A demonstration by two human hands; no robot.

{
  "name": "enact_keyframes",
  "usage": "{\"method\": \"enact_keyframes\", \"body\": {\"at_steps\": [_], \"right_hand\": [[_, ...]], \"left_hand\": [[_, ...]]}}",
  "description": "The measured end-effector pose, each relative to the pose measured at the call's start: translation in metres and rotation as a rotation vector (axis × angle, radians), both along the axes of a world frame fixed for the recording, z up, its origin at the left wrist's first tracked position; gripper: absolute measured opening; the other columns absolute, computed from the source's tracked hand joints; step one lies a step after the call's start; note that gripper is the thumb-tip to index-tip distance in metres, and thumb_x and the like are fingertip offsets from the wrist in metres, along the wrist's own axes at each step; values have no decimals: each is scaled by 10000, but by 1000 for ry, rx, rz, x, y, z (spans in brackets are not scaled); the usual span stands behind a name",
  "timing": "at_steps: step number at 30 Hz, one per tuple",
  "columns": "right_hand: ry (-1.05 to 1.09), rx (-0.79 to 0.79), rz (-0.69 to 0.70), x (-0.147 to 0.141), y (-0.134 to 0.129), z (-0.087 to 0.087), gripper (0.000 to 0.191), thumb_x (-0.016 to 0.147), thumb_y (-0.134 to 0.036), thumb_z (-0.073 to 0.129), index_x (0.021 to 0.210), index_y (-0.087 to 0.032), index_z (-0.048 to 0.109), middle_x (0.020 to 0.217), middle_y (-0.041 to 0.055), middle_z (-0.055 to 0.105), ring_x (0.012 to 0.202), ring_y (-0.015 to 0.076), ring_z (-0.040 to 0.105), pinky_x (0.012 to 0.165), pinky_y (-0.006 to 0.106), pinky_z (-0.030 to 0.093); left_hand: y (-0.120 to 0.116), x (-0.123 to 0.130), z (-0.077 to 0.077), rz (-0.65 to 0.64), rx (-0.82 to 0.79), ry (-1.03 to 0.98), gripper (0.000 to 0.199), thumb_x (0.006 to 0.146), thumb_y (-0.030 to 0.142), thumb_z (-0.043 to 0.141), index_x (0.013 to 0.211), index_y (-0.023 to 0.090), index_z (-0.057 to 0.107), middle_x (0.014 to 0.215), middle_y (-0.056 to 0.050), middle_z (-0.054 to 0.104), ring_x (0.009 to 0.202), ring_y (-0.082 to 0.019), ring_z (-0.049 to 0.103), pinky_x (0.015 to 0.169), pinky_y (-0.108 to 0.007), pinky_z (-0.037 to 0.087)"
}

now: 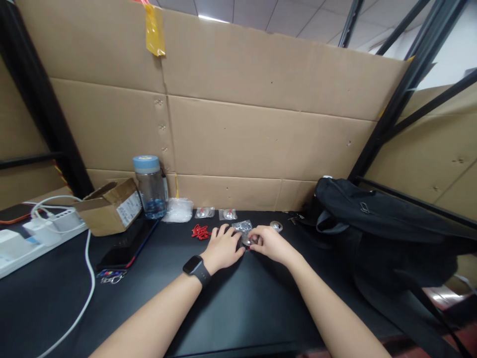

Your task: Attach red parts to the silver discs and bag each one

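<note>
My left hand point(224, 248) lies on the black table with its fingers spread, its thumb close to my right hand. My right hand point(269, 242) is closed in a pinch on a small shiny round item point(246, 240), partly hidden by the fingers. A clear plastic bag point(242, 226) lies just behind, between the hands. To the left of my left hand is a pile of red cords point(200, 232). Another round silver item point(276, 226) sits behind my right hand. Two bagged round items point(204, 213) point(228, 214) lie near the cardboard wall.
At the left stand a water bottle point(149, 186), an open cardboard box point(110, 208), a phone point(128, 244), keys point(112, 276) and a power strip point(61, 223) with a white cable. Clear bags point(178, 210) are stacked beside the bottle. A black backpack point(387, 223) fills the right side.
</note>
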State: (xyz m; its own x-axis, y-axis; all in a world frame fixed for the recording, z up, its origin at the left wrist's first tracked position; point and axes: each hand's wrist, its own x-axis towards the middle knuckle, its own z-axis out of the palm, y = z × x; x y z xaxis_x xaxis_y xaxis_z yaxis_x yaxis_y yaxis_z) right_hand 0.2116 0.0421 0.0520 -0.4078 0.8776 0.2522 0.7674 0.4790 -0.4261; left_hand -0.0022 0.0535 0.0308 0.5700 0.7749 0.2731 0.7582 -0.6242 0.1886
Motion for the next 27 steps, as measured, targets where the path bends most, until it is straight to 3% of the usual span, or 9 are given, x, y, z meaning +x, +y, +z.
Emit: {"method": "enact_keyframes", "body": {"at_steps": [6,12,21,24,27], "right_hand": [[-66,98,-171,-11,4,-4,350,741,-237,814,1066,-240,685,912,16,647,826,175,629,736,260,423],[-33,122,-383,-15,10,-13,380,731,-304,818,1072,-265,655,960,15,625,852,180,618,655,257,391],[94,94,-491,-21,26,-24,329,783,-249,734,1098,-255,638,1025,33,595,943,194,597,714,275,421],[148,87,-439,-16,25,-25,324,782,-250,733,1093,-232,643,1006,38,588,922,187,596,747,279,442],[214,46,-188,-5,21,-20,443,762,-299,772,1173,-225,624,1048,47,591,902,179,592,785,285,469]], "left_hand": [[1,0,1,-5,-2,0,479,915,522,478,1301,262,594,1372,-95,572,1331,-355,374,1059,-542,297],[0,1,4,-9,-14,-11,503,889,491,528,1334,259,568,1403,-103,554,1347,-365,359,1067,-549,279],[-2,0,7,-10,-12,-1,544,876,488,546,1376,274,534,1412,-101,550,1356,-364,348,1075,-544,266],[0,-4,8,-11,-29,3,592,852,535,575,1388,290,517,1416,-97,545,1363,-381,335,1069,-564,258],[4,-9,12,-13,-32,-22,498,906,529,503,1355,314,532,1391,-79,566,1345,-358,364,1059,-550,269]]}}
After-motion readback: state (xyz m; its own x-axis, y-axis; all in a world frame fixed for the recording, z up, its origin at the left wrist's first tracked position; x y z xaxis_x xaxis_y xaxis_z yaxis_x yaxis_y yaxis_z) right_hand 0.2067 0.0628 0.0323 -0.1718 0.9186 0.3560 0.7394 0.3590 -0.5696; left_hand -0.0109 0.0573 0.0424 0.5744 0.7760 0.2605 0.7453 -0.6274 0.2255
